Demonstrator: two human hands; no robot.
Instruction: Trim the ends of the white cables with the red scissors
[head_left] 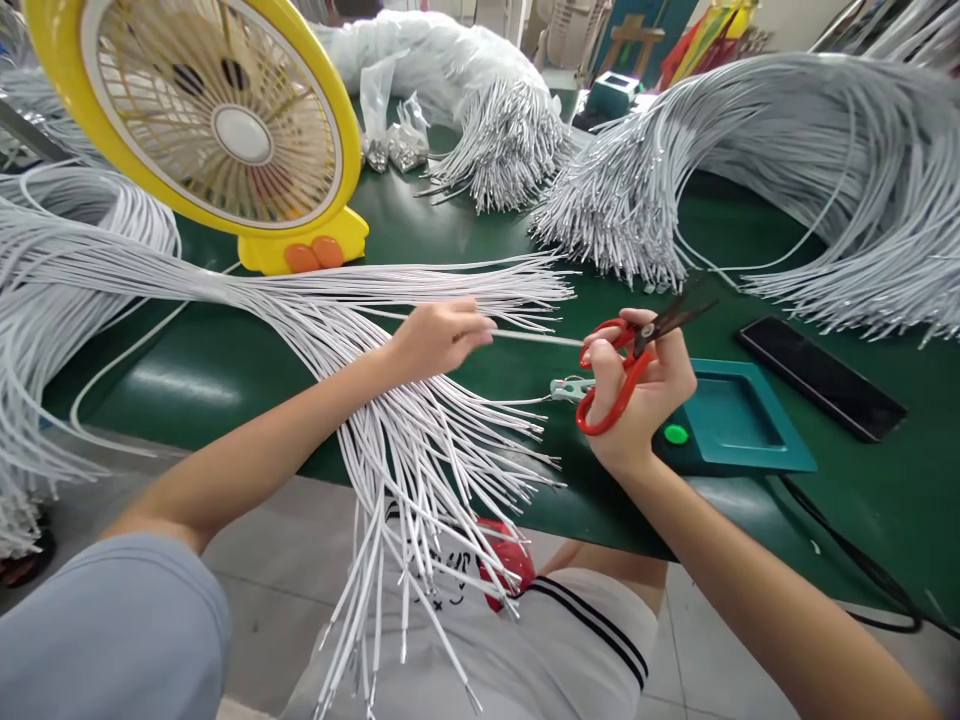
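My left hand point(444, 338) is closed in a pinch on a single white wire point(536, 338), which runs to the right as far as my other hand. Red-handled scissors point(615, 395) are held in my right hand point(651, 400), their dark blades pointing up and right, blurred. Whether my right fingers also grip the wire end cannot be made out. Beneath my left forearm a fanned bundle of white wires point(442, 430) spreads over the table edge toward my lap. A pale clip point(571, 388) lies just left of my right hand, with a thin wire leading to it.
A yellow fan point(300, 240) stands at the back left. Large coiled wire bundles point(615, 200) lie along the back, beside small bags of metal parts point(407, 143). Right of my hand are a teal tray device point(787, 440) with a green button, a black phone point(823, 378) and a black cable point(840, 540).
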